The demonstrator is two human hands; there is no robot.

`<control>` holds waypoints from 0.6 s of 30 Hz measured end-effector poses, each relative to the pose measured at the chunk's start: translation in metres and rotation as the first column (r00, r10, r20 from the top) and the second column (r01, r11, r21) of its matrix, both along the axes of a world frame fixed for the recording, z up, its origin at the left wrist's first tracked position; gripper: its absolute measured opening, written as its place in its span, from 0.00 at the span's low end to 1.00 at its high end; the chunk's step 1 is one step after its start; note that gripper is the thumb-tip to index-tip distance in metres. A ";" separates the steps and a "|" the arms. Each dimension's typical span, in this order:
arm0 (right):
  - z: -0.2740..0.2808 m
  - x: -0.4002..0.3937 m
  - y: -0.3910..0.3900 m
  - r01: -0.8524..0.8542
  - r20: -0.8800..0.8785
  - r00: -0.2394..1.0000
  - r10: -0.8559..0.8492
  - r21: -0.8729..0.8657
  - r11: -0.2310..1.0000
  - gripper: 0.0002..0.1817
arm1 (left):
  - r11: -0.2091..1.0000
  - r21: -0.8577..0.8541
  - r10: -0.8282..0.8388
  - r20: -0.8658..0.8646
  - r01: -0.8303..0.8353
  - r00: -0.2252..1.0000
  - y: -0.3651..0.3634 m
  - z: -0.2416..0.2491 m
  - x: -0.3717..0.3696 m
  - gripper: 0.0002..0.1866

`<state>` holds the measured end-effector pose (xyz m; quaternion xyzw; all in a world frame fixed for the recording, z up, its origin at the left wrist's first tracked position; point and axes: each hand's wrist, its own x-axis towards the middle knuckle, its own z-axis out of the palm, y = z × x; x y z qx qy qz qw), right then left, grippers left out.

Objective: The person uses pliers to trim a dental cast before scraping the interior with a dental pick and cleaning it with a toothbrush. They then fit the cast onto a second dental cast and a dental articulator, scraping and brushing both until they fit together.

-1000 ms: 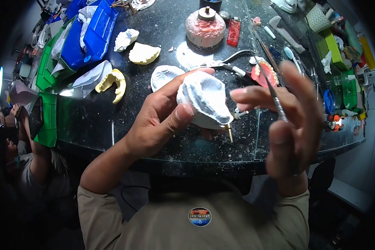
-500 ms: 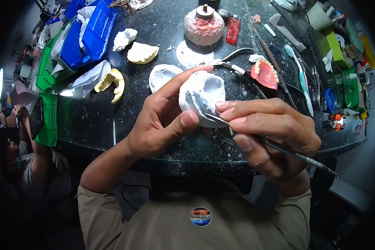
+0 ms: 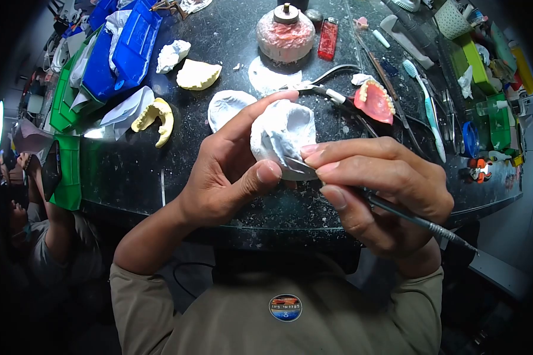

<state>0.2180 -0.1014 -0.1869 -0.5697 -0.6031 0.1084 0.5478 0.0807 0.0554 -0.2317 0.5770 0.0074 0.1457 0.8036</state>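
Held up over the bench's near edge, a white plaster cast sits in my left hand, thumb on its near side and index finger along its far left. My right hand pinches a thin metal carving tool, its handle running down to the right. The tool's tip lies against the cast's lower right face. Behind the cast is another white plaster piece. To the right rests a pink denture base with teeth.
Beyond are a pink-stained glass burner, a red lighter and yellowish casts. Blue bins and green bins stand left. A toothbrush and tools lie right. Another person's arm shows far left.
The cast and both hands sit slightly further left in view, as do the bench items. The tool tip has shifted a little to the left on the cast.
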 end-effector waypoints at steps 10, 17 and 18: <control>0.000 0.001 0.001 -0.009 -0.030 0.999 0.009 -0.021 1.000 0.08 | 0.979 0.192 0.096 -0.172 -0.062 0.980 -0.002 0.009 -0.004 0.46; -0.003 0.002 0.004 -0.040 -0.093 0.995 0.038 -0.018 0.999 0.06 | 0.980 0.185 0.098 -0.122 -0.074 0.988 -0.002 0.006 -0.005 0.42; -0.003 0.002 0.003 -0.043 -0.112 0.993 0.040 -0.020 0.999 0.06 | 0.987 0.147 0.076 -0.062 -0.066 0.995 0.000 0.001 -0.005 0.39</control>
